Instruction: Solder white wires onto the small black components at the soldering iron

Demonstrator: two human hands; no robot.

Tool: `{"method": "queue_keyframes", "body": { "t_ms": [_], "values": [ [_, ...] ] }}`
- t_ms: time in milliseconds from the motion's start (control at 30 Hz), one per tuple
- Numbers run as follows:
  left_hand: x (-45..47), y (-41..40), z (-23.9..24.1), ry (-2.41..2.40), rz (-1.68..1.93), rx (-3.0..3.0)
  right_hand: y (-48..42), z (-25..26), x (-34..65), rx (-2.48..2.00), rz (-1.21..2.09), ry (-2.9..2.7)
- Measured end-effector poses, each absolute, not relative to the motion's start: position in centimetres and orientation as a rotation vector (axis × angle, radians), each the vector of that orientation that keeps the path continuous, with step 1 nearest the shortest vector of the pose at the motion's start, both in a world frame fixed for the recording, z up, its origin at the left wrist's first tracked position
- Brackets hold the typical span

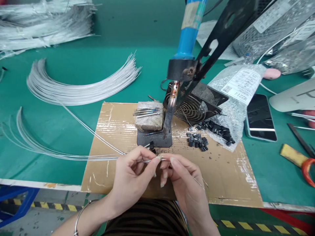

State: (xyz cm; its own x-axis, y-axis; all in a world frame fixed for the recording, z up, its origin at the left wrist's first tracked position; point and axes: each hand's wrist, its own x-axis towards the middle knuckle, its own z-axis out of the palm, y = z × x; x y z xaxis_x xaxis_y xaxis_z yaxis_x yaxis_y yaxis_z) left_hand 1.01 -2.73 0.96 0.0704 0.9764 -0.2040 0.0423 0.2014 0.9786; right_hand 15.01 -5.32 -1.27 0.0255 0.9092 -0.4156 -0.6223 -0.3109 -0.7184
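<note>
Thin white wires (103,158) run in from the left and pass into my left hand (135,180), whose thumb and forefinger are closed on them. Right beside it, my right hand (185,177) pinches a thin silvery wire (199,184), part of which shows below the thumb. The two hands' fingertips almost meet, and what lies between them is too small to make out clearly. Just beyond the left fingers is a small black part with metal leads (152,146). Over the hands' far side, a blue-handled soldering iron (185,42) points down in a black bracket (211,49).
A cardboard sheet (110,121) lies under the work. On it stand a pale block (147,123) with metal pins, a fan (192,105) and black parts (197,141). A wire bundle (83,91) is at left; a phone (261,118) and orange-handled scissors (306,172) are at right.
</note>
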Motion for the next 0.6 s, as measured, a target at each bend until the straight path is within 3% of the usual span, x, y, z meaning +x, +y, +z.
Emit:
{"method": "queue_keyframes", "body": {
  "t_ms": [600],
  "values": [
    [0.95,-2.58,1.3,1.364,0.985,1.35,-5.96,-1.22,14.93,-1.157,1.449,-0.555]
  ]
}}
